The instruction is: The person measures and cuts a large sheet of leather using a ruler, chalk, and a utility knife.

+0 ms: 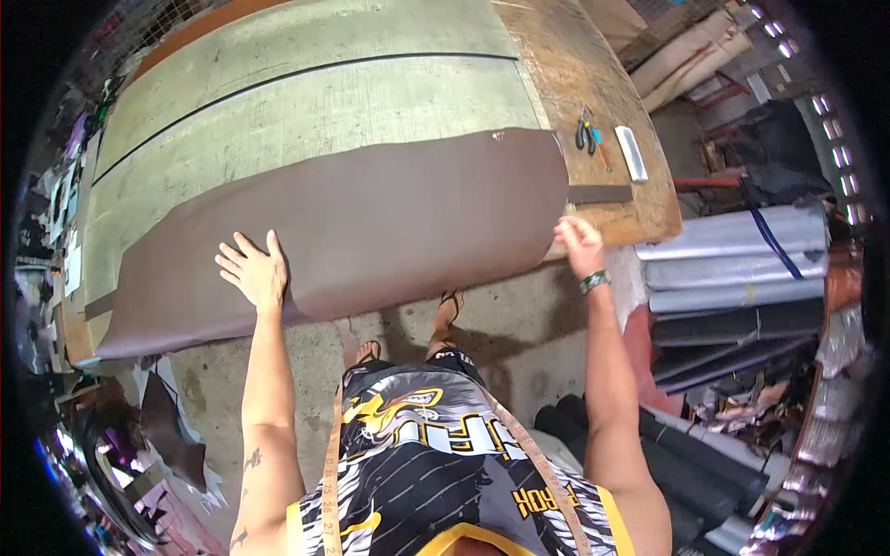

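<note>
Head view: the brown sheet [371, 222] is laid along the near edge of the table [315, 107]. It is best held flat with light, even pressure from the open left hand [252, 271], palm down; the right hand [581, 243] is curled by its right end, whether gripping cannot be told. Room for sliding is offered beyond its far edge; pliers [585, 136] lie rightward.

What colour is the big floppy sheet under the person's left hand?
The sheet is dark brown, showing best in the head view.
</note>
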A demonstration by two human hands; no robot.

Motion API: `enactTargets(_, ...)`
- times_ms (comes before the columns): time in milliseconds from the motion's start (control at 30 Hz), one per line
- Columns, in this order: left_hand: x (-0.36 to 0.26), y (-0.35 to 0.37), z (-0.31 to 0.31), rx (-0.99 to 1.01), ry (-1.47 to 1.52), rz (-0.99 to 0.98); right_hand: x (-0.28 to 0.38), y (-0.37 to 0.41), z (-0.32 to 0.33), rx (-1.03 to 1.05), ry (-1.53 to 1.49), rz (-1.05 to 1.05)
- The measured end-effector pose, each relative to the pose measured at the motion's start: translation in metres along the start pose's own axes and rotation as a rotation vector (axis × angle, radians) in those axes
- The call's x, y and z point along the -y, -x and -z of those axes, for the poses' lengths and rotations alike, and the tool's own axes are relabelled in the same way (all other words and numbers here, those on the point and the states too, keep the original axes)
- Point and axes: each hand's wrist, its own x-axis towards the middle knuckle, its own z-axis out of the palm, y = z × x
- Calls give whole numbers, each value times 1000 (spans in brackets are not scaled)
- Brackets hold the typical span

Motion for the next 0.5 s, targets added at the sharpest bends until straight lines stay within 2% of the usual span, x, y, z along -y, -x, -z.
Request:
enactTargets(67,-6,1,10,12,6,16,-37,-67,39,-113,289,243)
enactTargets(200,-12,-1,21,-17,-83,4,-51,-136,98,99,942,223)
enactTargets(233,-34,5,58,28,5,-9,-63,-157,111,271,994,172)
enactTargets(267,-26,4,43,-29,-24,-42,-68,-166,121,354,1039,311)
enactTargets(300,-27,5,47,-20,-7,0,-81,-186,123,467,1078,315)
enactTargets(333,-25,9,36,-49,-10,82,-105,-200,133,510,1088,296)
enactTargets(367,-24,9,30,-49,-25,163,-94,-206,128,603,1074,182)
enactTargets(400,-21,10,19,-60,-50,233,-107,-208,135,589,1065,280)
enactTargets(433,-16,17,11,-98,-26,258,-79,-190,130,606,987,268)
enactTargets(467,-13,13,8,-127,1,278,-77,-200,130,630,1008,390)
enactTargets(500,-8,12,9,-125,-2,304,-77,-205,131,694,1034,419)
